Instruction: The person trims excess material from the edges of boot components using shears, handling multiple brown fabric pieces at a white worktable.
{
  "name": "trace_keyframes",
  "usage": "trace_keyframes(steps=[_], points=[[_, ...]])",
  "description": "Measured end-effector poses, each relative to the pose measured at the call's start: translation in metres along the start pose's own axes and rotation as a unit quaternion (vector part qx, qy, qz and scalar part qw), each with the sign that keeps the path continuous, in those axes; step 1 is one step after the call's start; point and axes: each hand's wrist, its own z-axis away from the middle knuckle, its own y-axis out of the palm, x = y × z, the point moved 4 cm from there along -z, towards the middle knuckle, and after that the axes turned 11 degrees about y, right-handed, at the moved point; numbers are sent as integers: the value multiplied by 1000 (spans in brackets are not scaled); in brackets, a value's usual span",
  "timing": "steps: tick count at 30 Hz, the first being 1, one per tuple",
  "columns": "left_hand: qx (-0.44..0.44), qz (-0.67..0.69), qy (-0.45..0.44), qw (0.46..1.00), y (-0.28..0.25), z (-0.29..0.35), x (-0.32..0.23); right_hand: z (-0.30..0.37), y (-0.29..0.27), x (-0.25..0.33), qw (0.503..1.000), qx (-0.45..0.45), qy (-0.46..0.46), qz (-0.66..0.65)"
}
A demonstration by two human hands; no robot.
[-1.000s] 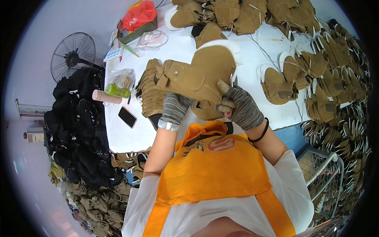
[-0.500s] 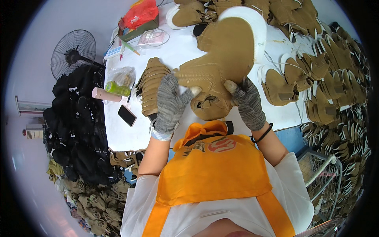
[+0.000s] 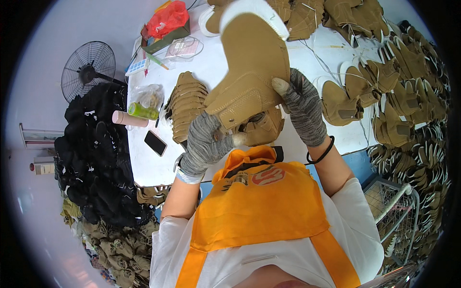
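Observation:
A tan boot upper (image 3: 257, 60) with stitched trim and a white band along its far end is held up over the table by both hands. My left hand (image 3: 206, 144), in a grey knit glove with bare fingertips, is closed on its lower left corner. My right hand (image 3: 306, 109), gloved alike, grips its right edge, thumb on top. Below the upper, another tan folded part (image 3: 268, 128) with a dark opening shows; whether it is joined to the upper I cannot tell. Left of it, beside my left hand, lies a stack of tan pieces (image 3: 186, 98).
More tan uppers (image 3: 338, 105) cover the table's right side and far edge. At left are a phone (image 3: 155, 143), a pink bottle (image 3: 129, 118), a green bottle (image 3: 143, 111) and a box with a red bag (image 3: 167, 21). A fan (image 3: 87, 72) stands behind black piled footwear (image 3: 98, 158).
The boot upper has swung left and turned, its white band now pointing up and left. My left hand has moved down to its lower corner; my right hand keeps its hold.

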Motion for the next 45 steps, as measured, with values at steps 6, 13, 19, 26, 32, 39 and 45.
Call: trace_keyframes(steps=[6, 13, 19, 26, 32, 39, 45], points=[[-47, 362, -217, 905, 24, 16, 19, 0, 16, 8, 997, 66, 4, -30], [-222, 203, -219, 928, 24, -5, -13, 6, 15, 44, 930, -57, -332, 147], [-201, 54, -136, 969, 11, -18, -32, 19, 16, 44, 843, 24, -389, 370], [-202, 67, -153, 965, 16, -14, -34, 17, 18, 36, 785, -27, -454, 422], [-230, -53, -92, 967, 15, -13, -26, 24, 29, 20, 800, -71, -447, 394], [-237, -34, -105, 965, 17, -14, -22, 28, 23, 17, 996, 32, -86, 1], [-271, 81, -172, 944, 15, -14, -18, 26, 6, 4, 990, 42, -123, 63]])
